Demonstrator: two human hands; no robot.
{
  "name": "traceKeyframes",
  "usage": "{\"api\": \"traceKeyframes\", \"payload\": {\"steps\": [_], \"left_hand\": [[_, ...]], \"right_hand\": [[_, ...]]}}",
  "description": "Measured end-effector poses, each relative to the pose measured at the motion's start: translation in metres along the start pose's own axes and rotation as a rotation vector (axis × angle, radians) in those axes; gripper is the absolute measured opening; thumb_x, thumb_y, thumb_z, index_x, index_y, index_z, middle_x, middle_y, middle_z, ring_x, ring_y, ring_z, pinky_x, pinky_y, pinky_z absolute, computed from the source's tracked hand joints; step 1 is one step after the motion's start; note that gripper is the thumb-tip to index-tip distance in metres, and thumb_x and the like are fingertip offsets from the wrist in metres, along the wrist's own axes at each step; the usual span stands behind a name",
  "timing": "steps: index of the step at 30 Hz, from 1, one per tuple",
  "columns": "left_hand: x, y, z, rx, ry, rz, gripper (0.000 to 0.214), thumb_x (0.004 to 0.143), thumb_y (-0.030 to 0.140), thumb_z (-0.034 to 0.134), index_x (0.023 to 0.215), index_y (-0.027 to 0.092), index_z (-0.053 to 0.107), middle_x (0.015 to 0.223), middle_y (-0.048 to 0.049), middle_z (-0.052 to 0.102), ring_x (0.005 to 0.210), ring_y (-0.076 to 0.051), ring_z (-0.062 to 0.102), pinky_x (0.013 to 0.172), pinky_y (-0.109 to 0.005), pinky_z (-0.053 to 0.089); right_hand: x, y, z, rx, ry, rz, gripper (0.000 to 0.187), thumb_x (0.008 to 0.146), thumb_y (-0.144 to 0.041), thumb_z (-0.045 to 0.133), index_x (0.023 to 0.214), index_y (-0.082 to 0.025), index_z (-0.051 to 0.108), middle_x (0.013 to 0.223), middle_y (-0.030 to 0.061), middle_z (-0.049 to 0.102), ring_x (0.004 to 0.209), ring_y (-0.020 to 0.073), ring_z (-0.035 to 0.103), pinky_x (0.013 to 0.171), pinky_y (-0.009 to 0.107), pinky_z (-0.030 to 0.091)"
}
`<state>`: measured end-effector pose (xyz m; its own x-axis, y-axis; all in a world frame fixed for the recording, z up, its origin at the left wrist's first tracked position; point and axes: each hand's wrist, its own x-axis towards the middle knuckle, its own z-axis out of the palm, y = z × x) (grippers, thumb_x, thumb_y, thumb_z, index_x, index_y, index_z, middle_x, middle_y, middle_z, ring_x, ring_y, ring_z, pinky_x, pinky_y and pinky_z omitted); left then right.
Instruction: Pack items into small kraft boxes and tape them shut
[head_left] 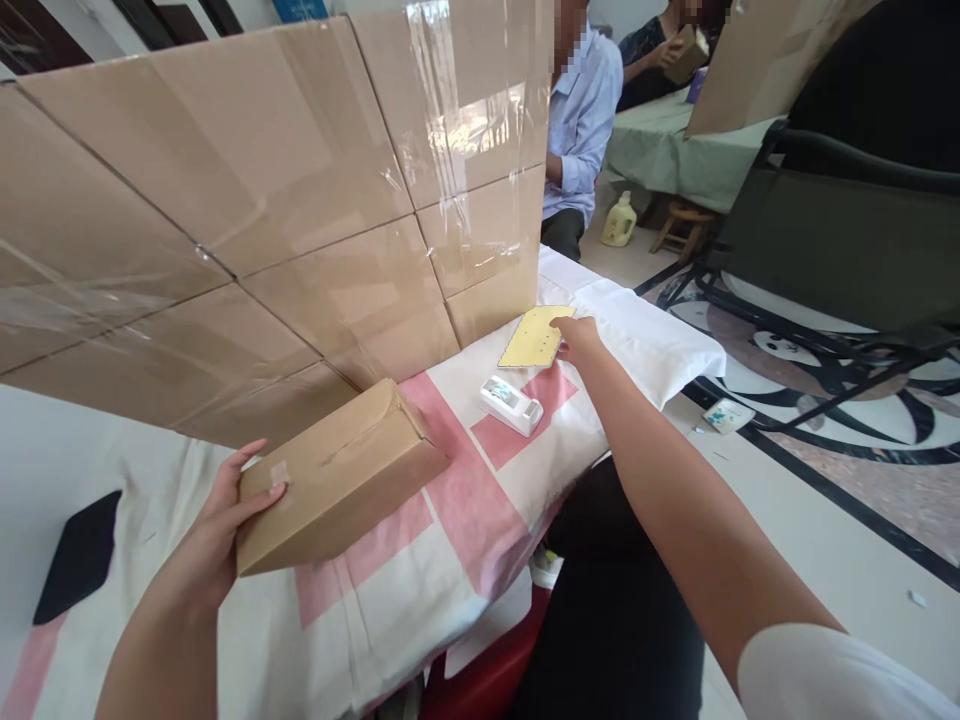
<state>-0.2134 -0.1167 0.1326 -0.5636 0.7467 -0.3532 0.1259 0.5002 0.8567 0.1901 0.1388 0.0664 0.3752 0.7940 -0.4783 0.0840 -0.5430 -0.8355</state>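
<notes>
My left hand [225, 520] grips the near end of a small brown cardboard box [337, 480] lying on the white and pink cloth of the table [420, 580]; thumb on top, fingers underneath. My right hand [576, 338] is stretched far across the table and touches the right edge of a flat yellow sheet [534, 338], fingers curled at its edge. A small white device with a label [511, 403] lies between the box and the yellow sheet.
A tall taped cardboard wall [285, 200] stands along the back of the table. A black flat object [79, 555] lies at the left. Another person in a light blue shirt [581, 120] sits beyond the wall. A dark folding chair [840, 230] stands to the right.
</notes>
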Motion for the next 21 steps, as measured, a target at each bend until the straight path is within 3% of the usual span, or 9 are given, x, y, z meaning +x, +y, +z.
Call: {"api": "traceKeyframes", "payload": {"steps": [4, 6, 8, 11, 12, 13, 15, 17, 21], "left_hand": [[0.000, 0.003, 0.003, -0.010, 0.052, 0.001, 0.043, 0.075, 0.052, 0.080, 0.114, 0.044, 0.065, 0.105, 0.0043, 0.067, 0.087, -0.020, 0.064, 0.064, -0.028, 0.049], [0.000, 0.005, 0.002, 0.024, 0.067, 0.022, 0.041, 0.079, 0.055, 0.075, 0.117, 0.045, 0.064, 0.106, 0.0031, 0.068, 0.093, -0.024, 0.065, 0.072, -0.035, 0.052], [-0.008, 0.009, 0.002, 0.195, 0.180, 0.098, 0.049, 0.079, 0.057, 0.073, 0.124, 0.041, 0.060, 0.111, -0.0024, 0.067, 0.110, -0.033, 0.064, 0.087, -0.049, 0.053], [-0.036, 0.023, 0.023, 0.577, 0.574, 0.443, 0.066, 0.070, 0.057, 0.077, 0.126, 0.028, 0.060, 0.125, -0.0145, 0.062, 0.135, -0.050, 0.047, 0.109, -0.072, 0.036], [-0.047, 0.030, 0.037, 0.591, 0.705, 0.664, 0.062, 0.071, 0.055, 0.075, 0.124, 0.025, 0.062, 0.129, -0.0160, 0.060, 0.139, -0.050, 0.043, 0.113, -0.072, 0.031], [-0.059, 0.039, 0.054, 0.546, 0.728, 0.889, 0.052, 0.076, 0.050, 0.072, 0.120, 0.025, 0.063, 0.129, -0.0148, 0.061, 0.135, -0.044, 0.049, 0.115, -0.065, 0.033], [-0.077, 0.058, 0.093, 0.492, 0.558, 1.177, 0.032, 0.084, 0.040, 0.069, 0.111, 0.025, 0.064, 0.110, -0.0085, 0.068, 0.112, -0.031, 0.064, 0.106, -0.051, 0.045], [-0.082, 0.080, 0.131, 0.633, 0.345, 1.209, 0.027, 0.091, 0.035, 0.063, 0.115, 0.025, 0.062, 0.105, -0.0061, 0.069, 0.103, -0.027, 0.064, 0.091, -0.043, 0.047], [-0.064, 0.108, 0.174, 0.910, 0.274, 1.142, 0.028, 0.093, 0.037, 0.060, 0.118, 0.023, 0.063, 0.107, -0.0086, 0.069, 0.101, -0.032, 0.062, 0.080, -0.043, 0.042]], "right_hand": [[-0.003, -0.004, 0.013, 0.116, -0.091, 0.036, 0.027, 0.100, -0.032, 0.063, 0.119, -0.014, 0.062, 0.099, 0.0047, 0.067, 0.077, 0.0140, 0.066, 0.066, 0.029, 0.059], [-0.013, -0.009, 0.019, 0.175, -0.126, -0.024, 0.020, 0.097, -0.029, 0.066, 0.110, -0.014, 0.063, 0.087, 0.0033, 0.068, 0.070, 0.0139, 0.064, 0.062, 0.028, 0.056], [-0.028, -0.014, 0.026, 0.241, -0.178, -0.137, 0.011, 0.097, -0.026, 0.063, 0.102, -0.016, 0.063, 0.079, 0.0027, 0.068, 0.066, 0.0139, 0.063, 0.060, 0.027, 0.054], [-0.057, -0.020, 0.034, 0.301, -0.297, -0.296, 0.018, 0.100, -0.031, 0.054, 0.090, -0.019, 0.063, 0.075, 0.0016, 0.067, 0.062, 0.0124, 0.061, 0.056, 0.023, 0.049], [-0.067, -0.021, 0.037, 0.312, -0.349, -0.347, 0.021, 0.100, -0.033, 0.053, 0.087, -0.019, 0.062, 0.073, 0.0010, 0.066, 0.060, 0.0119, 0.059, 0.053, 0.022, 0.047], [-0.077, -0.020, 0.039, 0.325, -0.408, -0.402, 0.022, 0.099, -0.034, 0.054, 0.085, -0.019, 0.061, 0.072, 0.0003, 0.065, 0.058, 0.0114, 0.057, 0.051, 0.022, 0.045], [-0.094, -0.017, 0.044, 0.354, -0.521, -0.528, 0.020, 0.096, -0.035, 0.056, 0.083, -0.019, 0.059, 0.070, -0.0008, 0.061, 0.056, 0.0109, 0.054, 0.049, 0.022, 0.042], [-0.108, -0.011, 0.047, 0.372, -0.586, -0.660, 0.022, 0.094, -0.040, 0.059, 0.084, -0.020, 0.057, 0.071, -0.0016, 0.060, 0.057, 0.0108, 0.052, 0.049, 0.022, 0.042], [-0.122, -0.002, 0.046, 0.358, -0.604, -0.855, 0.034, 0.091, -0.055, 0.065, 0.096, -0.022, 0.057, 0.076, -0.0031, 0.061, 0.061, 0.0114, 0.053, 0.053, 0.023, 0.045]]}}
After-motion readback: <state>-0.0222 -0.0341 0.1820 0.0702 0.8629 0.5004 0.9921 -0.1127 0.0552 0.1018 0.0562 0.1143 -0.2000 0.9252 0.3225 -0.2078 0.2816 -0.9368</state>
